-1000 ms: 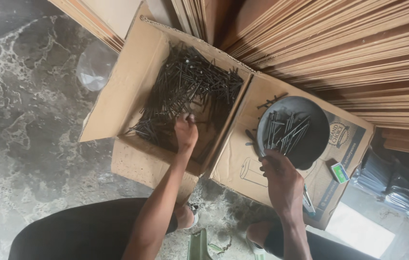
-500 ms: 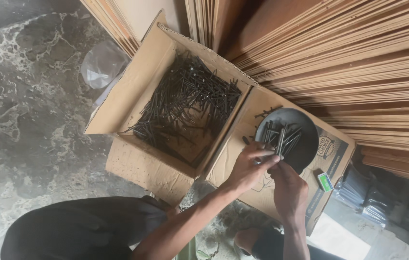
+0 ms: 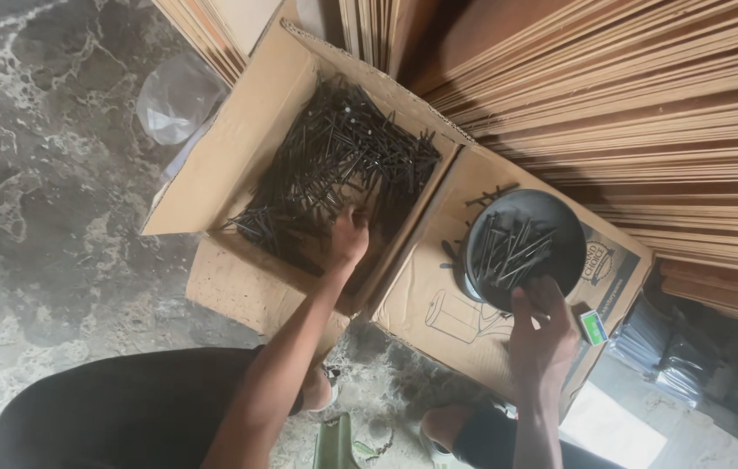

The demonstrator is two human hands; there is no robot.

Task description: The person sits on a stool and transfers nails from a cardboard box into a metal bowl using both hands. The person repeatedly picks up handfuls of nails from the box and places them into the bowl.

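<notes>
An open cardboard box (image 3: 239,139) holds a heap of long dark nails (image 3: 334,165). My left hand (image 3: 348,236) reaches into the box at the near edge of the heap, its fingers among the nails; whether it grips any is hidden. On the box's folded-out flap (image 3: 425,287) rests a round dark metal bowl (image 3: 560,234) with several nails (image 3: 508,247) in it. My right hand (image 3: 541,334) is at the bowl's near rim, fingers spread and touching the edge.
Stacked plywood sheets (image 3: 629,95) fill the right and top. A small green box (image 3: 593,326) lies on the flap by the bowl. A crumpled clear plastic bag (image 3: 174,95) lies on the mottled stone floor (image 3: 30,200). My dark-clothed knees are below.
My left hand has gone from the bowl back into the box of nails. My right hand has slid along the bowl's near rim to the right and opened its fingers.
</notes>
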